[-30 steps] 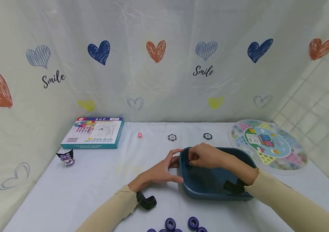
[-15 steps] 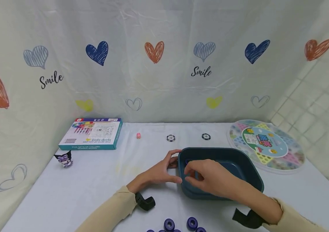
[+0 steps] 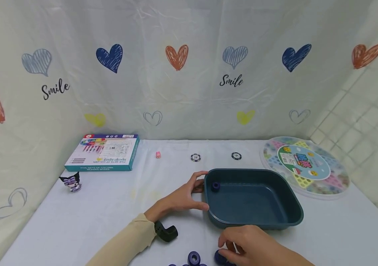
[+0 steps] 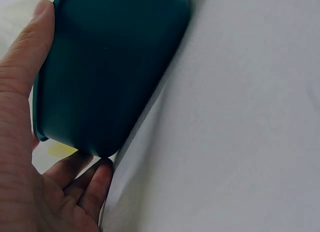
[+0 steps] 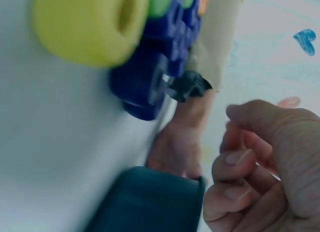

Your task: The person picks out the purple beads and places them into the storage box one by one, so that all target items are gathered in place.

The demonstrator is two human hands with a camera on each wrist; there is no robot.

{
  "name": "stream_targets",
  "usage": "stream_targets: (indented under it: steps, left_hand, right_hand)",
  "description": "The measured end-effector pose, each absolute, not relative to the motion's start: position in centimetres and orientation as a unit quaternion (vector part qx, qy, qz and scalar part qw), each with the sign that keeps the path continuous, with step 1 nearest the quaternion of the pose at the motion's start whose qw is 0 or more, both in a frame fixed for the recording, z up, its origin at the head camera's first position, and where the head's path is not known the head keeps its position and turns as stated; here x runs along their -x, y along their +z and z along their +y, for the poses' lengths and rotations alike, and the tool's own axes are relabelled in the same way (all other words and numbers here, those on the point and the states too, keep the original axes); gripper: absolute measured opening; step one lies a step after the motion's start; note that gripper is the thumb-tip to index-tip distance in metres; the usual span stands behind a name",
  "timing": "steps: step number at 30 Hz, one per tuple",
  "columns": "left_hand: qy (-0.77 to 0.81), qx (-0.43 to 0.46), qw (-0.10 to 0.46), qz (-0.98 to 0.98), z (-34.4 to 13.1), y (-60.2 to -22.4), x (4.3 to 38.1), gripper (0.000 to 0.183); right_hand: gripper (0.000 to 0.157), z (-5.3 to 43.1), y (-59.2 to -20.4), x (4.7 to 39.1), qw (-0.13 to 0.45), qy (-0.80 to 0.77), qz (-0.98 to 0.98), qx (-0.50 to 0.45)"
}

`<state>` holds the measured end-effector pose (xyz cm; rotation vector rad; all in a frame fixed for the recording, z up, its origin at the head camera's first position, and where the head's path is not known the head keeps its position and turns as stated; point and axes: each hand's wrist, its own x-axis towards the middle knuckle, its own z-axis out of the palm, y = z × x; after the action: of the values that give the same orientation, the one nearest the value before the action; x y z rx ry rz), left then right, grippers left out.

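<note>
My left hand (image 3: 185, 195) grips the left end of a dark blue-green plastic basin (image 3: 253, 226), thumb and fingers spread to its two corners. In the left wrist view the thumb lies along the basin's wall and the fingertips meet its lower corner. One purple ring-shaped bead (image 3: 215, 186) sits inside, in the far left corner. My right hand (image 3: 253, 245) is in front of the basin, fingers loosely bent with nothing between them, its fingertips overlapping a purple bead (image 3: 220, 258) in the head view. Another purple bead (image 3: 193, 258) stands to its left.
Yellow (image 5: 90, 26) and green beads (image 5: 160, 1) show in the right wrist view. Behind lie a boxed bead set (image 3: 104, 152), a small figurine (image 3: 72, 182), a pink piece (image 3: 158, 154), two chips (image 3: 195, 157) and a round game board (image 3: 305, 168).
My right hand has let go of a purple bead in the basin's far left corner, then come out toward the beads at the front. The left hand has stayed on the basin.
</note>
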<state>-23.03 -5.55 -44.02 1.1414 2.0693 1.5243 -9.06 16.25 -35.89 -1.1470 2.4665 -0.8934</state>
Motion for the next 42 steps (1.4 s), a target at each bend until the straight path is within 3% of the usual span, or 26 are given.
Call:
stream_targets:
  steps: [5,16,23,42]
  left_hand:
    - [0.527,-0.395,0.162,0.735,-5.6,-43.9,23.0,0.095]
    - [0.525,-0.389,0.165,0.739,-5.6,-43.8,23.1,0.095]
    - [0.526,-0.389,0.169,0.737,-5.5,-43.8,23.1,0.095]
    - [0.517,-0.41,0.175,0.73,-5.8,-41.2,21.6,0.092]
  right_hand:
    - [0.014,17.1,-37.3,8.9,0.218,-0.294,0.846,0.388]
    - [0.02,18.6,-39.4,8.9,0.227,-0.31,0.824,0.417]
    - [0.018,20.3,-39.7,9.0,0.301,-0.398,0.801,0.331]
    - [0.022,24.9,-40.0,8.8,0.36,-0.506,0.752,0.222]
